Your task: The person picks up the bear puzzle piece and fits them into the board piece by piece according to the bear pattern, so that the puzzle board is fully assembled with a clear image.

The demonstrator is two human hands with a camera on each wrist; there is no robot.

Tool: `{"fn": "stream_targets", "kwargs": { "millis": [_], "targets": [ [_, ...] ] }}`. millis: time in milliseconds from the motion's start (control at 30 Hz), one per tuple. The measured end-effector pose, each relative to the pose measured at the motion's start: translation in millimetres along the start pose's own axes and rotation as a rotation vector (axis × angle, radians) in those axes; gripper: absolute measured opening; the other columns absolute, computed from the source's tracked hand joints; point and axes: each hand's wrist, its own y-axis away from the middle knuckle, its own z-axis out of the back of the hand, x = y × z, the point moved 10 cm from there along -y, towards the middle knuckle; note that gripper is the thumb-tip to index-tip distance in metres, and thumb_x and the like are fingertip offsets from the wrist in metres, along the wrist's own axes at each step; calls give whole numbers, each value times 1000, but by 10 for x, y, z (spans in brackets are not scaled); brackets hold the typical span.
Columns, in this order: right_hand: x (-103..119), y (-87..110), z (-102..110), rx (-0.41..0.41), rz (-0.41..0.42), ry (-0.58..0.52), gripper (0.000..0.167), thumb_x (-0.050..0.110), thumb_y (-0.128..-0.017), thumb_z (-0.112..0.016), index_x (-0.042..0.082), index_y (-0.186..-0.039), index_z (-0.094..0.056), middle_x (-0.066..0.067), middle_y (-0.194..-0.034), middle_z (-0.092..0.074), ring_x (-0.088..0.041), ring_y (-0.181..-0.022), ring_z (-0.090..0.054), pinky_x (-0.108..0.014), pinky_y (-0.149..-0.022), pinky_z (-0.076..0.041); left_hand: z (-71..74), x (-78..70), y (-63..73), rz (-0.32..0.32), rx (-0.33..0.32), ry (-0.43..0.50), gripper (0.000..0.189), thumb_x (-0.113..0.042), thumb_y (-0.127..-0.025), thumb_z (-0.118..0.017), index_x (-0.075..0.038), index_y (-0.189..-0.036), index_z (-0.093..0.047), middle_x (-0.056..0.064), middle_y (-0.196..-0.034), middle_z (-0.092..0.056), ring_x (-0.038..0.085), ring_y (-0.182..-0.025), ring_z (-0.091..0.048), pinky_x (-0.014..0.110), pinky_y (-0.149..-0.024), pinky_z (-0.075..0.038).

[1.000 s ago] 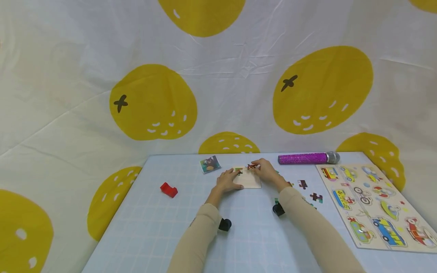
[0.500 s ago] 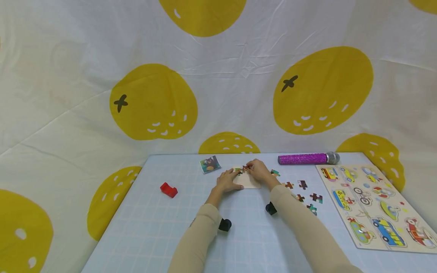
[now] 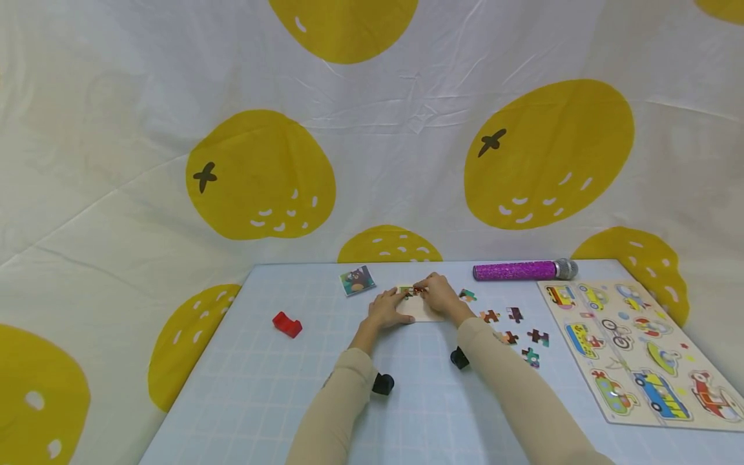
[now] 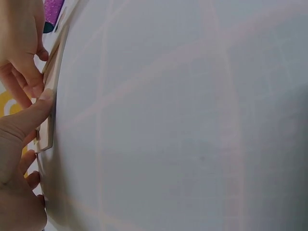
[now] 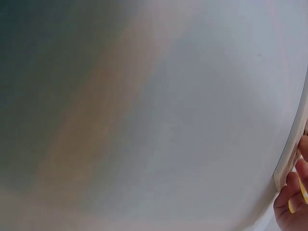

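Observation:
A small pale puzzle board [image 3: 424, 314] lies on the table in the head view, with puzzle pieces [image 3: 408, 291] along its far edge. My left hand [image 3: 385, 310] grips the board's left side; the left wrist view shows its thumb [image 4: 36, 113] over the near edge. Fingertips of my right hand [image 3: 440, 296] pinch a dark reddish-brown puzzle piece [image 3: 417, 291] right at the board's far row, beside the other pieces. That piece is partly covered by the fingers. At the right wrist view's edge, the board's rim [image 5: 284, 175] shows beside fingers.
Several loose jigsaw pieces [image 3: 538, 337] lie right of the board. Behind them is a glittery purple microphone [image 3: 516, 270], and a large vehicle peg puzzle [image 3: 624, 361] fills the right side. A small picture card [image 3: 357, 280] and a red block [image 3: 287, 324] lie to the left.
My right hand has moved left with the puzzle piece, from the board's far right corner to beside the pieces on it. My left hand has stayed on the board.

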Motion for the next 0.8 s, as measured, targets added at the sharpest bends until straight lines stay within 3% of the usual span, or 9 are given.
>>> {"fn": "stream_targets", "kwargs": {
  "millis": [100, 267, 800],
  "targets": [
    [7, 0, -16, 11, -2, 38, 23, 7, -90, -60, 8, -112, -71, -22, -110, -57, -38, -101, -53, -50, -89, -45, 7, 2, 2, 1, 1, -1, 74, -46, -82, -69, -22, -145, -38, 9, -152, -29, 37, -137, -27, 58, -104, -29],
    [0, 1, -71, 55, -38, 38, 24, 8, -92, -58, 7, -113, -69, -19, -112, -55, -36, -102, -50, -48, -89, -46, 8, 2, 3, -4, -1, -4, 73, -45, -83, -68, -21, -145, -39, 9, -152, -29, 37, -136, -28, 58, -103, -30],
    [79, -31, -91, 127, -9, 91, 27, 1, -92, -55, 4, -116, -67, -20, -113, -56, -34, -108, -52, -46, -98, -42, -12, 15, -10, -11, -13, -3, 73, -46, -82, -68, -22, -145, -39, 9, -152, -30, 37, -136, -28, 58, -103, -30]
  ]
}}
